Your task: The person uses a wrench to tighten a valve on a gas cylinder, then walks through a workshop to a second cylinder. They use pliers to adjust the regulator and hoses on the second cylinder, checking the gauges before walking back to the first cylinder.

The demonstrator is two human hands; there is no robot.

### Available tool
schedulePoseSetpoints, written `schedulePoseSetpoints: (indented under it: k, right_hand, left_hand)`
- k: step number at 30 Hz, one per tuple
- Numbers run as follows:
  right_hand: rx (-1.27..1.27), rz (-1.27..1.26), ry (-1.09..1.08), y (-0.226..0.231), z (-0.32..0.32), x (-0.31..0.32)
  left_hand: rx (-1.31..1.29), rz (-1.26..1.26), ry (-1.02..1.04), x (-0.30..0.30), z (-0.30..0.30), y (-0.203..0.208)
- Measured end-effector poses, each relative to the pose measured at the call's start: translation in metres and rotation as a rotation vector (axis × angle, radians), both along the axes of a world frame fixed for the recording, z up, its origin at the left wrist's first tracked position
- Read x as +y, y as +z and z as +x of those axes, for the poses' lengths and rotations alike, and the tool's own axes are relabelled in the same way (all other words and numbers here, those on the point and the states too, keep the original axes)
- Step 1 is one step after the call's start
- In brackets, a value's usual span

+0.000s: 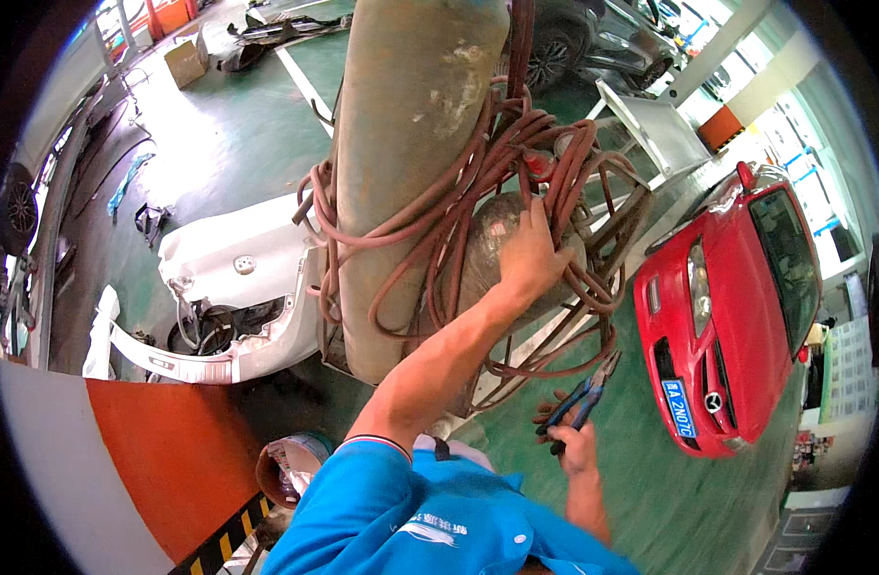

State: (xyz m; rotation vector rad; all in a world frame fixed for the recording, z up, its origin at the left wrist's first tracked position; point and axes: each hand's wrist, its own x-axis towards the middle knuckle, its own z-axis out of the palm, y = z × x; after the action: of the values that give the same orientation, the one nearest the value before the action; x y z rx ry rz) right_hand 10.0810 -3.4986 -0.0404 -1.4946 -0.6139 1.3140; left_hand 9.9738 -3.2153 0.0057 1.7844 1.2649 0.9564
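Note:
A tall, worn gas cylinder (pixel 401 125) stands in front of me, with reddish-brown rubber hoses (pixel 468 177) looped around it in a tangle. Beside it is a second, shorter cylinder with a rounded top (pixel 490 230). My left hand (pixel 533 254) reaches over that top, fingers together against one of the hoses, below a red fitting (pixel 538 164); the fingertips are partly hidden. Lower right, my right hand (pixel 576 448) is closed around the handles of blue-and-black pliers (pixel 585 395). Their jaws point up and away, just below the hanging hose loops.
A metal cart frame (pixel 624 216) surrounds the cylinders. To the right a red car (pixel 732 316) is parked; a white bumper (pixel 238 259) lies at left. Nearer are an orange-and-white panel (pixel 171 450) and a bucket (pixel 291 465). A dark car (pixel 593 43) stands behind.

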Motion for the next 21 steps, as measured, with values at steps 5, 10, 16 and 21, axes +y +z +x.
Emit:
schedulePoseSetpoints:
  k: [5,10,16,21]
  right_hand:
    - [0.001,0.015,-0.053,-0.015,0.009,-0.007]
    - [-0.101,0.036,-0.155,0.0,0.007,0.022]
    - [-0.249,0.027,-0.293,0.018,0.001,0.059]
    - [-0.248,0.055,-0.355,0.031,-0.014,0.085]
  left_hand:
    - [-0.07,0.035,-0.066,-0.004,0.034,-0.005]
    - [-0.103,0.226,-0.124,-0.008,0.058,-0.003]
    - [-0.079,0.183,-0.274,0.006,0.039,-0.015]
    - [-0.111,0.169,-0.316,0.021,0.028,-0.016]
